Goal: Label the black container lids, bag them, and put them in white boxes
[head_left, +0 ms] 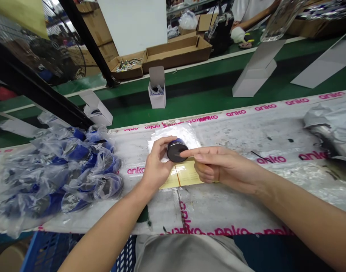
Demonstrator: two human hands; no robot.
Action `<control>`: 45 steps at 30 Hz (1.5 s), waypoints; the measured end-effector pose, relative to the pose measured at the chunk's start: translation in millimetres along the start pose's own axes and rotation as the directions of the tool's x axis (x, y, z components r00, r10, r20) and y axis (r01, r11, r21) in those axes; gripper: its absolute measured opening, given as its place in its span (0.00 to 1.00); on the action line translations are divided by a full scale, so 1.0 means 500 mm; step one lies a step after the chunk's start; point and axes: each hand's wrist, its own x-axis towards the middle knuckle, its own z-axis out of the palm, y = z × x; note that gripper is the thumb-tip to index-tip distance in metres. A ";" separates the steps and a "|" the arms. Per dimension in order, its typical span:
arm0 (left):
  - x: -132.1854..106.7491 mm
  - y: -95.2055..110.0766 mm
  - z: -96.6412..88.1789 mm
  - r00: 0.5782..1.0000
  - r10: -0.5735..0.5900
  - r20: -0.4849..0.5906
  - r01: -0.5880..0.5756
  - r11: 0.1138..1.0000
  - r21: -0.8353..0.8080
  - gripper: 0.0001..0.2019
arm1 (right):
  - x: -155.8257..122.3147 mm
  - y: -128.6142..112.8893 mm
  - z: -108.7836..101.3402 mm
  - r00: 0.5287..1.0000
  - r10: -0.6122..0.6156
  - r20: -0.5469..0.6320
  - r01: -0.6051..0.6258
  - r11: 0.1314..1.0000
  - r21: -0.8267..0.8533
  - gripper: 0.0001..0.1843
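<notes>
My left hand [155, 164] grips a small round black and blue disc [175, 150] between thumb and fingers, just above the table. My right hand [218, 164] has its forefinger stretched out, the tip pressing on the disc's dark face, while the other fingers are curled in. Under both hands lie a yellow sheet [184, 175] and a clear plastic bag [177, 133]. A heap of blue and black items in clear bags [62, 170] sits at my left.
The worktable [246, 204] is covered in worn plastic with pink "anko" tape. Crumpled silver wrap [331, 124] lies at the right. Small white boxes [157, 90] and open cartons [175, 53] stand on the green belt behind. Another person's hand [238, 34] works far back.
</notes>
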 end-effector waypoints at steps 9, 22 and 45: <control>-0.001 -0.004 0.000 1.000 0.004 0.002 -0.004 0.999 0.037 0.22 | -0.002 -0.001 0.004 1.000 0.010 -0.025 -0.010 1.000 -0.016 0.24; 0.000 -0.006 0.000 1.000 -0.001 -0.007 0.001 1.000 -0.003 0.24 | -0.001 0.003 0.005 1.000 -0.013 0.012 0.013 0.999 0.029 0.22; 0.001 -0.010 0.000 0.999 0.032 -0.013 -0.032 0.999 -0.019 0.24 | -0.002 0.002 0.004 0.999 -0.045 0.016 0.044 0.997 0.068 0.21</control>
